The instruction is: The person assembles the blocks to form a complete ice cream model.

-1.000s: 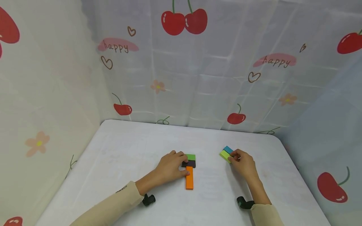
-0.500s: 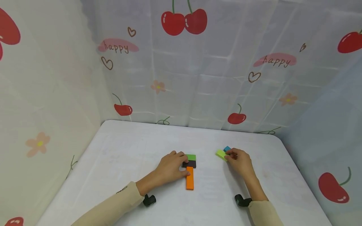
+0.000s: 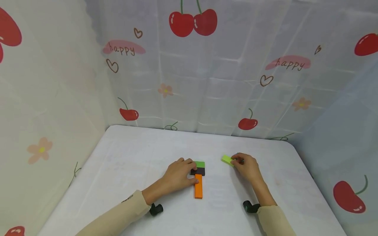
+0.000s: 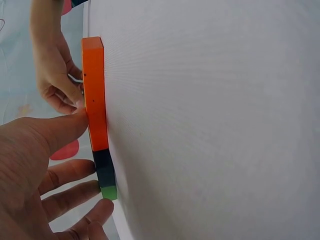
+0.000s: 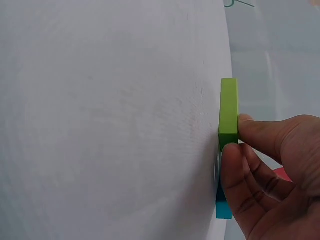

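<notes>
1. My left hand is spread, with the thumb against the orange block and the fingers reaching the dark block and the green block.
2. Those three lie joined: the orange block runs lengthwise toward me, its far end meets the dark block set crosswise, and the green block sits along the dark one's far side. My fingers cover their left ends from above.
3. My right hand pinches the lime block between thumb and fingertip, near one end; its other end sticks out toward the left. I cannot tell whether it rests fully on the table or is slightly raised.
4. The blue block shows only in the right wrist view, partly behind my fingers, close to the lime block. From above, my hand hides it, and I cannot tell how firmly I hold it, if at all.
5. The lime block is to the right of the joined three and apart from them, a stretch of white table between.
6. A black wrist camera juts out below each of my beige sleeves: the left one is left of the orange block's near end, the right one well to its right.
7. Beyond the table's far edge hangs a pale cloth printed with cherries, hearts, flowers and "happy".
</notes>
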`<state>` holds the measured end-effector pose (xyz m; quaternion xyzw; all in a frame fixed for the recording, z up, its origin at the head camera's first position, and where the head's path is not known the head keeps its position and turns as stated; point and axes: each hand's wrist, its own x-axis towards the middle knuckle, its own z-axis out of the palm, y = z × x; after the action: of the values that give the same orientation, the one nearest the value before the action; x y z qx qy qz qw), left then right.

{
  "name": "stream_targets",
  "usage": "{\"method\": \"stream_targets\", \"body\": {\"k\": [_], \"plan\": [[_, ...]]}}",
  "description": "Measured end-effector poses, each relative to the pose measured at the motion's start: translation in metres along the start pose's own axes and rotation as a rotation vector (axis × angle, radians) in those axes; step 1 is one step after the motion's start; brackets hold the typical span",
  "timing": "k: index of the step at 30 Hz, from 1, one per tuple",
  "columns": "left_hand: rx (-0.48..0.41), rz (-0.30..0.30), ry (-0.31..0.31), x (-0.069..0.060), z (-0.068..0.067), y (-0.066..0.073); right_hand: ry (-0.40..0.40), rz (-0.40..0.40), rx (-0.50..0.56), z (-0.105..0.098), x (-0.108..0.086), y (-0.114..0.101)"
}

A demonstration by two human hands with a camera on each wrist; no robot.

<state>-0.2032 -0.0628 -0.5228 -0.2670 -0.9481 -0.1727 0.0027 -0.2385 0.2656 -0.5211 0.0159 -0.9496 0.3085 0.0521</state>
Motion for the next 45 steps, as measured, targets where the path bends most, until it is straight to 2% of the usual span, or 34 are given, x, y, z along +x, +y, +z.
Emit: {"method": "stream_targets", "body": {"k": [7,18,22,27,45], "plan": [[0.008,-0.003,0.0,0.0,-0.001,0.002,-0.018,0.012,-0.016,0.007,0.007,-0.006],[0.01,-0.007,0.003,-0.001,-0.004,0.003,-0.044,0.014,0.019,0.017,0.016,-0.018],[-0.002,-0.01,0.002,-0.001,-0.004,0.003,-0.062,0.032,0.035,0.02,0.017,-0.024],[-0.015,-0.011,0.006,-0.002,-0.004,0.004,-0.074,0.015,0.052,0.025,0.019,-0.029],[0.011,-0.021,-0.013,0.0,-0.002,0.003,-0.125,0.044,0.063,0.042,0.026,-0.05]]}}
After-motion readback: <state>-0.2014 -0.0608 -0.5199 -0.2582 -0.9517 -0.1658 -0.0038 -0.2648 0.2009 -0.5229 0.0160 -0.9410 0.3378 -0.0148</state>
